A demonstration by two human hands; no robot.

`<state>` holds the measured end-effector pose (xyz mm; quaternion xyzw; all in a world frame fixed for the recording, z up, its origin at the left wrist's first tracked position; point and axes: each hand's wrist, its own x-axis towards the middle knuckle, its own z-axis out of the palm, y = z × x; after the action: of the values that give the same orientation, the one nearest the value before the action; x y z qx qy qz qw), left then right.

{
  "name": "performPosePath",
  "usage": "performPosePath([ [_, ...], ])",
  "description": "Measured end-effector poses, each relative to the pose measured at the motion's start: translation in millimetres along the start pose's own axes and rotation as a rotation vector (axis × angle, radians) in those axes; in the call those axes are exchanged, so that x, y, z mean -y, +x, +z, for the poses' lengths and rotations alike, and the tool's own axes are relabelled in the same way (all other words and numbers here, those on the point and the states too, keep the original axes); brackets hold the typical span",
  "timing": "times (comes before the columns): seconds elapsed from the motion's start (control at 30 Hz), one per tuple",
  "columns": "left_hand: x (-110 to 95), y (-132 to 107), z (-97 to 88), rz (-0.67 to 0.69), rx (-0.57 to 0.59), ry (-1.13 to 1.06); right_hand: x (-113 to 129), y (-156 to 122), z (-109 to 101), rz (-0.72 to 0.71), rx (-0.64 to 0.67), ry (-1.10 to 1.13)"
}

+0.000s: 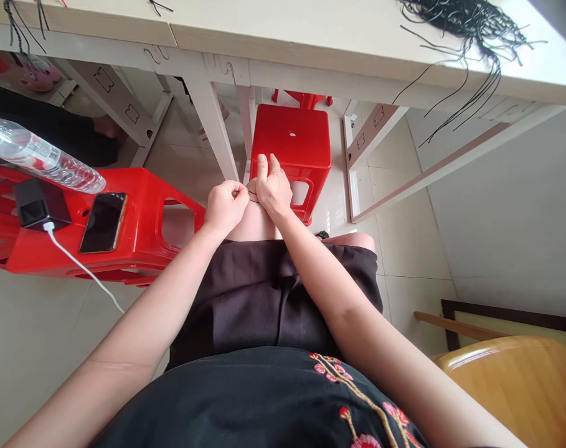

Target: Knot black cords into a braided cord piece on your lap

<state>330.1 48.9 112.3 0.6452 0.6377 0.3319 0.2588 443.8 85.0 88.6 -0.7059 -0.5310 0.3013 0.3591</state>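
My left hand [226, 205] is closed in a pinch beside my bare knee. A short stretch of thin black cord [253, 196] runs from its fingertips across the skin to my right hand [274, 186]. That right hand lies with its fingers stretched out over the leg, and the cord disappears at the edge of its palm. Whatever is beneath the palm is hidden. Both hands are below the table's front edge, in front of a red plastic stool [292, 134].
A pale table [283, 46] spans the top, with a tangled bundle of black cords [469, 31] hanging over its edge. At left, a second red stool [142, 193] carries a plastic bottle [44, 155], a phone [104, 222] and a black charger [40, 202]. A wooden chair [516, 386] stands lower right.
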Motion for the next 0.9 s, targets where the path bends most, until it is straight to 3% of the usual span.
performPosePath([
  [0.27, 2.7, 2.5, 3.1, -0.011, 0.021, -0.021, -2.1, 12.6, -2.5, 0.030, 0.013, 0.018],
  [0.57, 4.5, 1.4, -1.4, -0.004, 0.082, -0.081, -4.1, 9.0, -2.9, 0.050, -0.006, -0.004],
  [0.9, 13.2, 0.2, 4.2, -0.096, 0.073, -0.369, -12.5, 9.7, 0.1, 0.042, -0.012, -0.009],
])
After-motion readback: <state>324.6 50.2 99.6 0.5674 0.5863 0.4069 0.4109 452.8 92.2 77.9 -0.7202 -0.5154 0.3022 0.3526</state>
